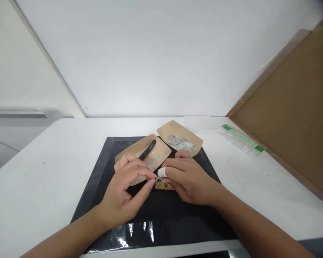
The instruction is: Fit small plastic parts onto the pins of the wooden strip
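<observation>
Thumb and forefinger of my left hand (129,188) pinch a tiny silvery piece (157,178) over the black mat. My right hand (191,177) meets it from the other side, its fingers closed at the same piece; a white cover (162,172) wraps one fingertip. What the right fingers grip is mostly hidden. Just under the fingertips lies a small yellowish block (159,185) with round marks, partly covered by the right hand. Behind the left hand sits a brown paper tray (157,154) with a black curved handle (147,149) lying across it.
A second brown paper tray (171,127) behind holds small clear plastic bits (181,143). The black mat (118,229) covers the middle of the white table (37,179). A green-edged clear strip (242,138) lies at right, by a brown board (290,118).
</observation>
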Demonstrator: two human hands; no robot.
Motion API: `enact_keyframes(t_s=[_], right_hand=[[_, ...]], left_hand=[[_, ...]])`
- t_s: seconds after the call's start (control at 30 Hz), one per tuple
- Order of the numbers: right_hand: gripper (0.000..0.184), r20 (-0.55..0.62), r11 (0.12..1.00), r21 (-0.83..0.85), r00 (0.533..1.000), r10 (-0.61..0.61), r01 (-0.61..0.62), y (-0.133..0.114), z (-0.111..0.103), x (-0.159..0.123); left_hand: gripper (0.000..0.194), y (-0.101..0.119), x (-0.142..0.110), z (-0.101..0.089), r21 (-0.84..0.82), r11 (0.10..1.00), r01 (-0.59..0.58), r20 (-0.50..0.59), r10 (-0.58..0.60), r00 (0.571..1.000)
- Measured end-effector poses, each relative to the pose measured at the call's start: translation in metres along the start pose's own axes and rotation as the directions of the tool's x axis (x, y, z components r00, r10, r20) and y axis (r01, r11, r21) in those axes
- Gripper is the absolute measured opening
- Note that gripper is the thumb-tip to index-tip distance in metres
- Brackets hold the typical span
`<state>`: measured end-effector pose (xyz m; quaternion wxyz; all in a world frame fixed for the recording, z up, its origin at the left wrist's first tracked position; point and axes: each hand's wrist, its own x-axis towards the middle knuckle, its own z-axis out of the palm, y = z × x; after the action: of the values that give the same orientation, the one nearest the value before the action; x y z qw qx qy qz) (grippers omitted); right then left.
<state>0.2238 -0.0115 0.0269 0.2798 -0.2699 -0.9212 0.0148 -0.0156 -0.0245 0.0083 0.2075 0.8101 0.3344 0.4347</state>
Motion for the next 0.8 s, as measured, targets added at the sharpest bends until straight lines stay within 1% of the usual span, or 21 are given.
enact_keyframes(t_s=[0.2, 0.4, 0.57, 0.7, 0.8], right_hand=[[0.026, 0.003, 0.996, -0.090, 1.000, -0.005, 0.006, -0.0010, 0.0001, 0.0012], [0.026, 0.025, 0.985, -0.175, 1.000, -0.002, 0.006, -0.0052, 0.0004, 0.0019], [0.029, 0.034, 0.991, -0.132, 0.999, 0.020, -0.016, -0.0078, -0.0002, 0.0020], [0.030, 0.039, 0.996, -0.082, 0.998, 0.046, -0.043, -0.0068, 0.0017, 0.0011], [0.031, 0.032, 0.996, -0.080, 0.998, 0.046, -0.043, -0.0067, 0.0041, 0.0010]], left_hand=[[0.010, 0.0003, 0.0005, 0.0028, 0.063, 0.998, -0.004, -0.055, 0.007, 0.998], [0.012, 0.0048, 0.0030, 0.0037, 0.079, 0.995, 0.058, -0.024, -0.057, 0.998], [0.011, 0.0067, 0.0029, 0.0033, 0.100, 0.994, 0.045, -0.024, -0.042, 0.999], [0.012, 0.0063, 0.0021, 0.0028, 0.074, 0.997, 0.031, -0.017, -0.030, 0.999], [0.011, 0.0047, 0.0028, 0.0036, 0.079, 0.996, 0.030, -0.043, -0.026, 0.999]])
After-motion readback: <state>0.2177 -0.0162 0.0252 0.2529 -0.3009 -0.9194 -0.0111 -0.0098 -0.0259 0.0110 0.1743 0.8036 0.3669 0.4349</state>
